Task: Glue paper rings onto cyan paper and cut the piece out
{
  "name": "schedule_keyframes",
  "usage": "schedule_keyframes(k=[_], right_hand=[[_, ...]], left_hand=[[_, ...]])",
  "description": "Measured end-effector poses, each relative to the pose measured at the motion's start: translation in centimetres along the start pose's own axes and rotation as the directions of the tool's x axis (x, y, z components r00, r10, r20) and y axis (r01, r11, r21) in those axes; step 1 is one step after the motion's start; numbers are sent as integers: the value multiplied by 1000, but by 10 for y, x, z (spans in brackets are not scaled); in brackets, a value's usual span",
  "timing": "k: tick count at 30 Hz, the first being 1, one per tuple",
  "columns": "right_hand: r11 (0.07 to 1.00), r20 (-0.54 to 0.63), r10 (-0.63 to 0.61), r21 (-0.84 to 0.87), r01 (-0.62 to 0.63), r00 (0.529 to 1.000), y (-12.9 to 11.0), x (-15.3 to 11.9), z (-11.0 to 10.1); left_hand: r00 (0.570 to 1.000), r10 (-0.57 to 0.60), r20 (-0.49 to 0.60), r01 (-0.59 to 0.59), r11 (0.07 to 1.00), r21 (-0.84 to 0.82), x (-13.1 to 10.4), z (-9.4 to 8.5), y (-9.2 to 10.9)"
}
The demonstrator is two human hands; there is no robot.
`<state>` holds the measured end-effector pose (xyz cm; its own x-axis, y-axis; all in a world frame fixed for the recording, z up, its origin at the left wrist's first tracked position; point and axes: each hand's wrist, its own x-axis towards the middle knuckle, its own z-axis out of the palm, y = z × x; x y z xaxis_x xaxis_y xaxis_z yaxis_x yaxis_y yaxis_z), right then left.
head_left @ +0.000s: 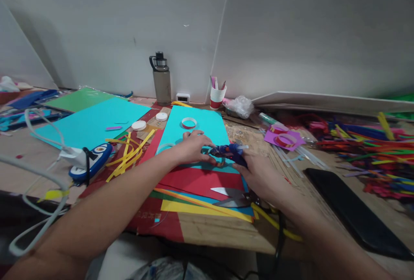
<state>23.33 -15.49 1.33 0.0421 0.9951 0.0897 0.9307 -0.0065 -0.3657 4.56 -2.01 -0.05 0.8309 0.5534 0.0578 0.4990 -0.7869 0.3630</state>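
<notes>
My right hand [254, 166] is wrapped round a blue hot glue gun [237, 154], a clear glue stick jutting from its back end. Its nozzle points left, towards my left hand [194, 147]. The left fingers are bent, their tips at a small paper ring [220, 163], partly hidden by the gun and my hands. Underneath lies a bright blue sheet [207, 120] on top of red paper [197, 181]. Another paper ring [189, 123] stands on the blue sheet beyond my hands. Open scissors [231, 197] lie near my right wrist.
Yellow strips [129, 155] and a blue-and-white power strip [92, 161] with white cables lie left. At the back stand a water bottle [161, 82] and a cup of pencils [217, 97]. To the right are a black phone-like slab [352, 211] and colourful pipe cleaners [381, 155].
</notes>
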Motion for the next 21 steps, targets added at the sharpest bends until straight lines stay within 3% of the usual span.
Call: schedule_keyframes(k=[9, 16, 21], right_hand=[[999, 7, 33, -20, -33, 999, -1, 2, 1], [990, 32, 25, 136, -29, 999, 4, -1, -2], [996, 16, 38, 76, -39, 999, 3, 1, -1]], left_hand=[[1000, 1, -12, -1, 1000, 1, 1, 2, -2], [1000, 8, -17, -7, 1000, 1, 0, 0, -1], [1000, 7, -16, -7, 1000, -5, 0, 0, -1]])
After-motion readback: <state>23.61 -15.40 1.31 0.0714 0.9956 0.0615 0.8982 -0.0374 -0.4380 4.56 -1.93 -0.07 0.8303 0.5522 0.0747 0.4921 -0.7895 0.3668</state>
